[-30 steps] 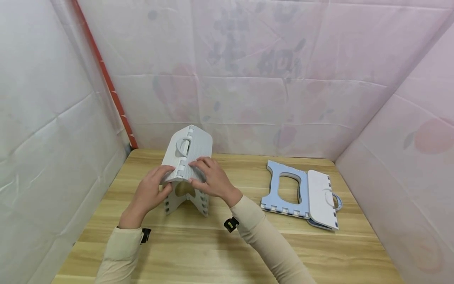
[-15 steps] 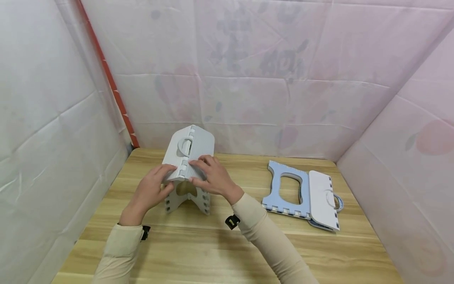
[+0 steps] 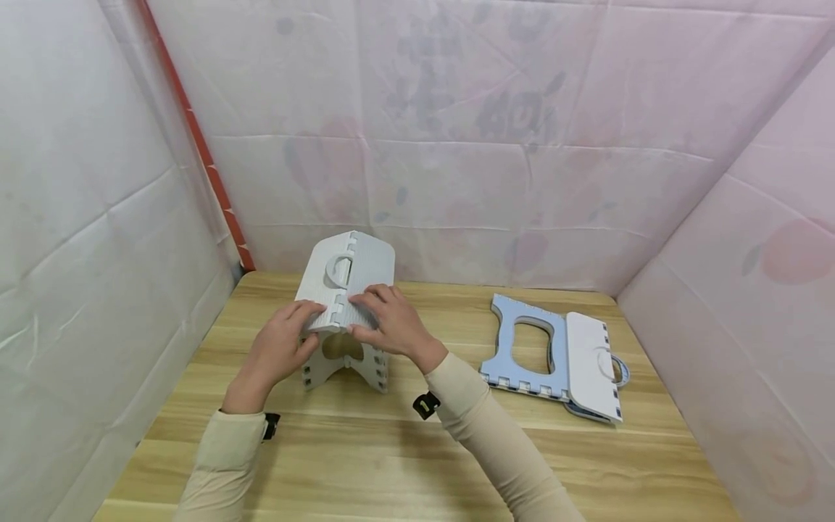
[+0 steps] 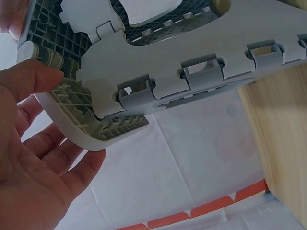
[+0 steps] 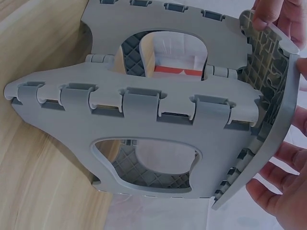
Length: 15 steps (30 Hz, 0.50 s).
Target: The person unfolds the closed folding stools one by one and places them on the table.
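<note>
Fingers (image 3: 306, 311) of the left hand (image 3: 272, 348) and right hand (image 3: 399, 328) gripped the near end of a gray folding stool (image 3: 349, 317), which stood on the left of the worktop (image 3: 404, 464), its hinge (image 3: 340, 299) running near to far between them. A blue-and-white stool (image 3: 583, 362) lay flat at right, closer to the right hand. The head view caught the looped handle (image 3: 330, 274) on top; the wrist views exposed a latticed underside (image 5: 261, 55) it missed.
</note>
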Each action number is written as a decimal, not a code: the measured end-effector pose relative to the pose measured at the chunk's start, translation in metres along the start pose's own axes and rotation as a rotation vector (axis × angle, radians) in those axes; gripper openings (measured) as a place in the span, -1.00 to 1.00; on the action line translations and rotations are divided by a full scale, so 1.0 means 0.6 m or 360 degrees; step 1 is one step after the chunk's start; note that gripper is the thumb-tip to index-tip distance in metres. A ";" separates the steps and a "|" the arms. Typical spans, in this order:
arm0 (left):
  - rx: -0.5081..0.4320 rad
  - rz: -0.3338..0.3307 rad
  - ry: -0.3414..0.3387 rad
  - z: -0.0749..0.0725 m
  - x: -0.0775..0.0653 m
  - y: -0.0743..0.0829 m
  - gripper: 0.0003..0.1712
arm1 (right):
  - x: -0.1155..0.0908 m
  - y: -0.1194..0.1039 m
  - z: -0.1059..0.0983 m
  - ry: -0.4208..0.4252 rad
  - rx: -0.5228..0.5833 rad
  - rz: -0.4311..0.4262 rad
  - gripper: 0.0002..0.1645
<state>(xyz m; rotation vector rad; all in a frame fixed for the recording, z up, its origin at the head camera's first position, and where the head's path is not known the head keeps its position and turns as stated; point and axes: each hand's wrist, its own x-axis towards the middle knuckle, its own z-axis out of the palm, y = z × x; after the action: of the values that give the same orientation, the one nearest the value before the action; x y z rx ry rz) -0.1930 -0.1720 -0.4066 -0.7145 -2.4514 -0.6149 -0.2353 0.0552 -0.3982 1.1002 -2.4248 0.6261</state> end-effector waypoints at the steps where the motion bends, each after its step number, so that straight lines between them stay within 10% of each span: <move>1: 0.0002 -0.0001 0.0002 0.000 0.001 0.000 -0.52 | 0.000 0.001 -0.001 -0.0007 -0.0002 -0.0001 -0.47; 15: 0.0081 0.0070 -0.0008 0.004 0.009 0.001 -0.56 | 0.006 0.007 -0.004 -0.0116 -0.0219 -0.0022 -0.46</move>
<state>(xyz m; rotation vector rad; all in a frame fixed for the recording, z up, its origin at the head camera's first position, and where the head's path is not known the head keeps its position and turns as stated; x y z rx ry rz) -0.1974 -0.1682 -0.4051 -0.7484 -2.4399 -0.5327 -0.2405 0.0571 -0.3951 1.0997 -2.4779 0.4144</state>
